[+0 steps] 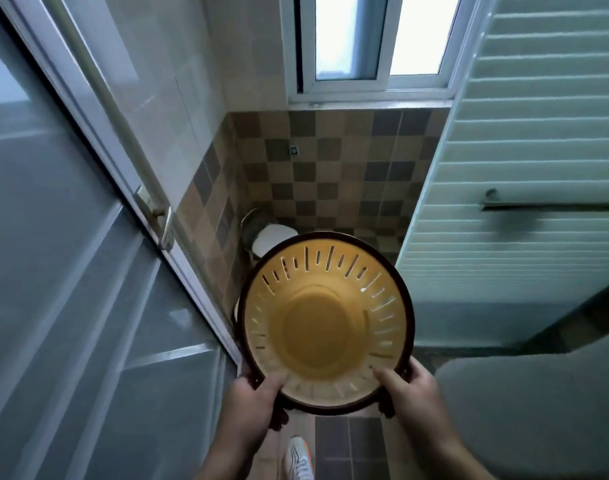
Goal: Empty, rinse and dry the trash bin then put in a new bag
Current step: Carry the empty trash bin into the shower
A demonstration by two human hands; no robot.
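Note:
I look straight down into a round yellow trash bin (322, 327) with a dark brown rim and slotted walls. Its inside is bare, with no bag and no rubbish in it. My left hand (258, 400) grips the near left part of the rim, thumb inside. On the near right part of the rim sits my right hand (408, 389), thumb also inside. The bin is held in the air above the tiled floor.
A glass sliding door with a handle (161, 220) runs along the left. A white toilet (273, 237) stands behind the bin under a window. On the right is a ribbed panel with a towel bar (552, 204). A grey counter edge (524, 403) is lower right. My shoe (297, 459) is on the floor.

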